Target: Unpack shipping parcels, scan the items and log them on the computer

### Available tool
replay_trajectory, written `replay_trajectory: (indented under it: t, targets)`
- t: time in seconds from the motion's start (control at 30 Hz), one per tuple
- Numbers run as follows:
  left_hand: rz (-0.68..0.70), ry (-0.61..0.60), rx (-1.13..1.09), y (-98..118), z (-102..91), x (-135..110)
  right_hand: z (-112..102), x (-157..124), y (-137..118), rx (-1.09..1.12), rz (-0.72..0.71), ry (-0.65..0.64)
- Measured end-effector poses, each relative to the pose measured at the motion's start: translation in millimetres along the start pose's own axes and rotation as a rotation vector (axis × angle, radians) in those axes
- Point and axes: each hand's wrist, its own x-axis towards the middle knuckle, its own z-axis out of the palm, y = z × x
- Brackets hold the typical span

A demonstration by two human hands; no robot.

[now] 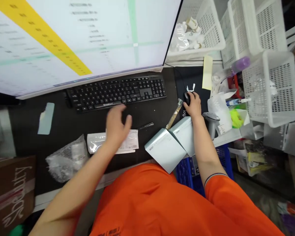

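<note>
Here, right hand (193, 105) rested just right of the keyboard (116, 91), fingers curled around a black mouse (187, 97); left hand (116, 126), blurred, hovered below the keyboard, fingers loose, over a clear packet (131, 144).

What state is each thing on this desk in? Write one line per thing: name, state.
Monitor: switched on, showing a table.
Keyboard: lying flat, no hand on it.
Mouse: mostly covered by the right hand.
Right hand: resting on the mouse.
Left hand: blurred, above the clear pouch; contact unclear.
Clear pouch: lying flat.
Grey boxes: closed, at the desk's front edge.
</note>
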Motion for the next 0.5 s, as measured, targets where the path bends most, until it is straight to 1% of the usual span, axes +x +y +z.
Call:
replay_trajectory:
  t: [0.07,0.1,0.17,0.2,0.27,0.33,0.37,0.4,0.43,0.5]
  targets:
    - [0.048,-0.217,-0.124,37,9.3,-22,2,-2,3,0.025,-0.006,0.004]
    - [0.033,-0.315,-0.168,51,15.0,-35,4,-2,4,0.037,-0.012,0.0]
    - [-0.05,-0.481,-0.212,68,26.0,-59,8,1,6,0.064,-0.025,-0.006]
    - [-0.099,-0.548,-0.211,71,30.8,-70,9,3,8,0.082,-0.032,-0.002]
    - [-0.157,-0.656,-0.187,71,38.0,-87,7,7,16,0.136,-0.041,0.026]
    - [-0.168,-0.706,-0.166,66,43.1,-98,-6,1,31,0.219,-0.025,0.089]
    - [-0.167,-0.711,-0.165,63,45.2,-101,-15,-9,41,0.269,-0.005,0.127]
    - [-0.167,-0.707,-0.169,60,47.4,-103,-26,-24,51,0.324,0.032,0.165]
    - [-0.169,-0.699,-0.176,57,49.6,-104,-36,-46,60,0.391,0.095,0.202]
    - [-0.185,-0.681,-0.201,51,54.1,-104,-50,-106,69,0.563,0.306,0.27]
